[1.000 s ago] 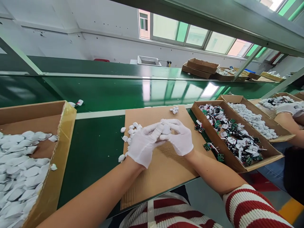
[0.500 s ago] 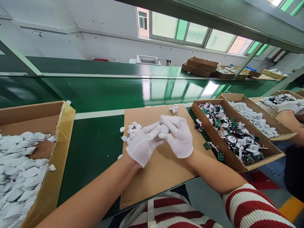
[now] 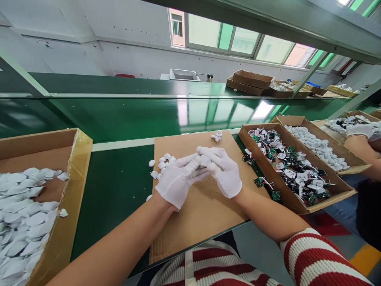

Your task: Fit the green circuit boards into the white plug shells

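Observation:
My left hand, in a white glove, has its fingers pressed together around a small white piece, mostly covered by the fingers. From the other side my right hand, gloved too, pinches the same piece, fingertips touching those of the left. Both are above a brown cardboard sheet. Several small white pieces lie beside my left hand at the sheet's left edge. A smaller white cluster sits near the sheet's far edge.
A cardboard box of flat white pieces stands at left. At right are a box of wired green circuit boards, loose boards beside it, and a box of white pieces. Another person's gloved hand is at far right.
My right hand's fingers have closed over the white piece, which showed as a round face before and is now mostly covered. The other person's hand has shifted slightly left.

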Tool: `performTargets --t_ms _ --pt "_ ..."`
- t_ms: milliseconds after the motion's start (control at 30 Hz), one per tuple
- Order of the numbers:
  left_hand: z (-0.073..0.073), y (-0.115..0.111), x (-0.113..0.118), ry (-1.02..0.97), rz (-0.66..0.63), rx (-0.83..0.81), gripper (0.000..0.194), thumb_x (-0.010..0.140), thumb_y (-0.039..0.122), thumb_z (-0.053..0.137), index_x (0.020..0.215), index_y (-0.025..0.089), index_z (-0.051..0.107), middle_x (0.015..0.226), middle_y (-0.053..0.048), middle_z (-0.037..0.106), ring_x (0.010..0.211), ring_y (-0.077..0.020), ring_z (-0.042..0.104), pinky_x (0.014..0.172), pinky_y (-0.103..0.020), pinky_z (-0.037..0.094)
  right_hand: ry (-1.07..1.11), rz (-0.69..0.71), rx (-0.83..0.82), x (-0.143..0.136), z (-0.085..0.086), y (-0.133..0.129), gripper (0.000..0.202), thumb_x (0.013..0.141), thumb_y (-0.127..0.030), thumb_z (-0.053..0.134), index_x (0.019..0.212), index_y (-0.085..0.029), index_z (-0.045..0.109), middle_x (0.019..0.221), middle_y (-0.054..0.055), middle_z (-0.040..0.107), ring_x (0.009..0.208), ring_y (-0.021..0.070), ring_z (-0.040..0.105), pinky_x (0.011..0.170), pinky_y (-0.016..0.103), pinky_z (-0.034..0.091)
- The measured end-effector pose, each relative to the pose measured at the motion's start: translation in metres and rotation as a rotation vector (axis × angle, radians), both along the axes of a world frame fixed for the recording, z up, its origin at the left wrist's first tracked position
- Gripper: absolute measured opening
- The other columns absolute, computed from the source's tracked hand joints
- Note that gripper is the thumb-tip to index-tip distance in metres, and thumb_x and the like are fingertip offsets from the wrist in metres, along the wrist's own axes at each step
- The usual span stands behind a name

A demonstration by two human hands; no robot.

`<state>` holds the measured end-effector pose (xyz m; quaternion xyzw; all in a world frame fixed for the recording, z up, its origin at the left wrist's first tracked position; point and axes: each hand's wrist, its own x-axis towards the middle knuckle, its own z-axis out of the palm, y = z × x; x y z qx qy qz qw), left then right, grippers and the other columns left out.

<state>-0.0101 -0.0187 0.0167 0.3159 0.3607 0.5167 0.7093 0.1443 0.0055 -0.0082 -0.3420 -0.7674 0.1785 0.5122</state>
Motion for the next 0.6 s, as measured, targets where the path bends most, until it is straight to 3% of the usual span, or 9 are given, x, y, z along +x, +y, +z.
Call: performTargets --t_ms 167,300,367,500,600 --pt "-0.0075 0.0014 -0.0012 0.005 0.035 -0.063 0.034 0.070 0.043 0.087 0.095 0.021 0.078 0.098 -0.007 0.075 0.107 -0.0294 0.070 0.101 -0.046 0.055 -0.030 -0.031 0.002 -0.0010 -0.0025 0.0007 0.035 0.101 -0.046 0.054 0.126 -0.031 0.072 0.118 0.004 0.075 0.110 0.0222 0.067 0.103 0.041 0.051" --pt "-0.0042 0.0028 -0.0036 -0.009 -0.012 -0.006 0.026 0.075 0.043 0.082 0.087 0.022 0.077 0.106 -0.006 0.074 0.110 -0.0271 0.068 0.095 -0.036 0.056 -0.032 0.007 0.019 -0.0030 -0.0046 0.0024 0.063 0.090 -0.062 0.063 0.142 -0.026 0.059 0.134 0.011 0.067 0.120 0.0259 0.063 0.105 0.043 0.052" --pt "-0.0023 0.0028 -0.0046 -0.017 -0.039 0.030 0.021 0.080 0.042 0.077 0.083 0.021 0.076 0.101 -0.004 0.073 0.104 -0.0225 0.068 0.089 -0.029 0.056 -0.035 -0.047 0.050 -0.0044 -0.0056 0.0023 0.070 0.085 -0.060 0.071 0.145 -0.026 0.056 0.134 0.011 0.066 0.119 0.0261 0.063 0.104 0.042 0.052" --pt "-0.0011 0.0019 -0.0048 -0.114 -0.019 -0.017 0.020 0.084 0.039 0.073 0.088 0.019 0.076 0.092 -0.003 0.071 0.089 -0.0174 0.067 0.085 -0.029 0.057 -0.089 -0.171 0.101 -0.0057 -0.0062 0.0019 0.036 0.090 -0.043 0.071 0.124 -0.032 0.071 0.116 0.005 0.073 0.108 0.0244 0.065 0.098 0.041 0.053" --pt "0.0010 0.0021 -0.0035 -0.090 0.004 -0.048 0.023 0.078 0.039 0.079 0.084 0.018 0.075 0.085 -0.004 0.070 0.083 -0.0171 0.066 0.080 -0.029 0.056 -0.149 -0.190 0.125 -0.0058 -0.0048 0.0013 0.025 0.089 -0.038 0.072 0.113 -0.033 0.075 0.105 0.004 0.074 0.098 0.0247 0.065 0.093 0.042 0.053"
